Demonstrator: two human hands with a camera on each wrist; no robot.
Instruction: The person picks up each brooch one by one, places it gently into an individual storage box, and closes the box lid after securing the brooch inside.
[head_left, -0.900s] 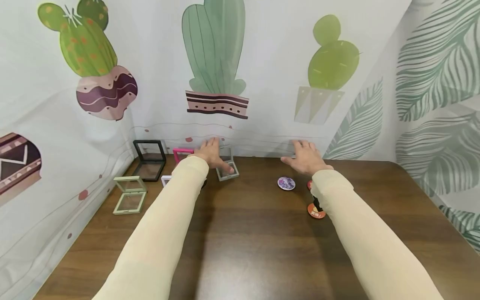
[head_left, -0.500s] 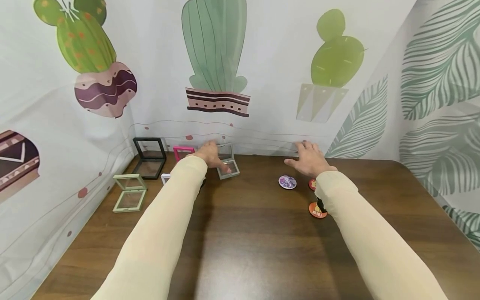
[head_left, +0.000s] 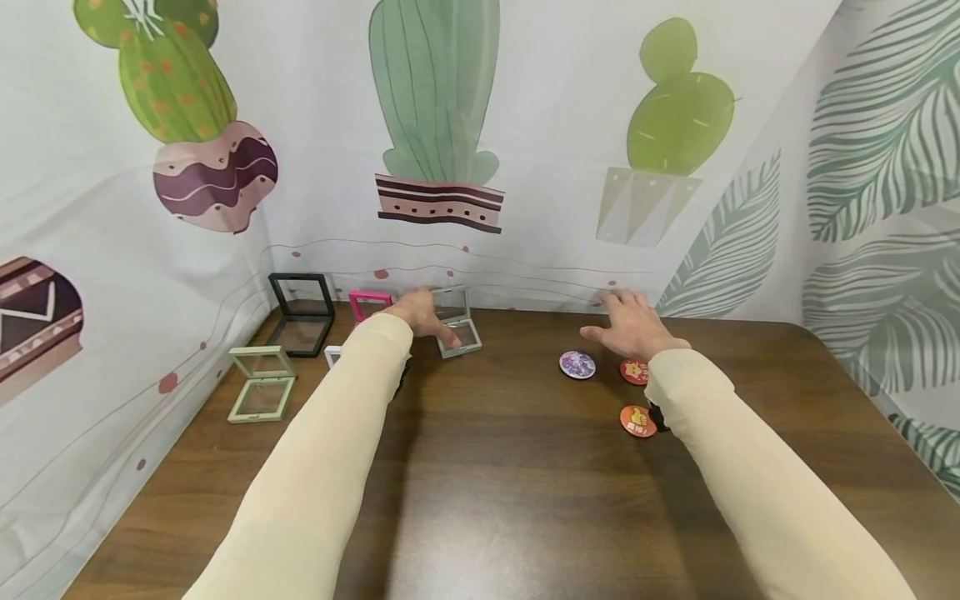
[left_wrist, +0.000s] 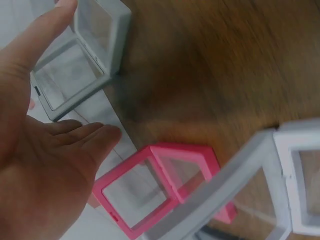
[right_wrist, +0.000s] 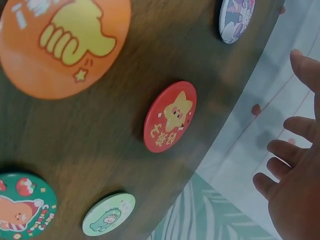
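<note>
My left hand (head_left: 422,312) is stretched over the back of the table, fingers loosely extended. Its thumb lies over the open grey hinged display frame (head_left: 465,348); touching or not, I cannot tell. Beside it, partly behind the sleeve, are a pink frame (left_wrist: 215,160) and a white frame (left_wrist: 300,132), both standing open. My right hand (head_left: 632,323) hovers near the back edge with spread fingers, holding nothing. Around it lie a purple round badge (head_left: 577,364), a red star badge (right_wrist: 170,117) and an orange thumbs-up badge (head_left: 637,422).
A black frame (head_left: 300,317) and a pale green frame (head_left: 258,416) stand open at the left. In the right wrist view lie a dark green badge (right_wrist: 25,205) and a light green badge (right_wrist: 109,215). A cactus-print cloth (head_left: 555,167) hangs behind the table (head_left: 487,467).
My right hand has drifted right, uncovering more of the red and orange badges. My left hand has stayed by the grey frame, its fingers drawn slightly lower. The head view has shifted a little.
</note>
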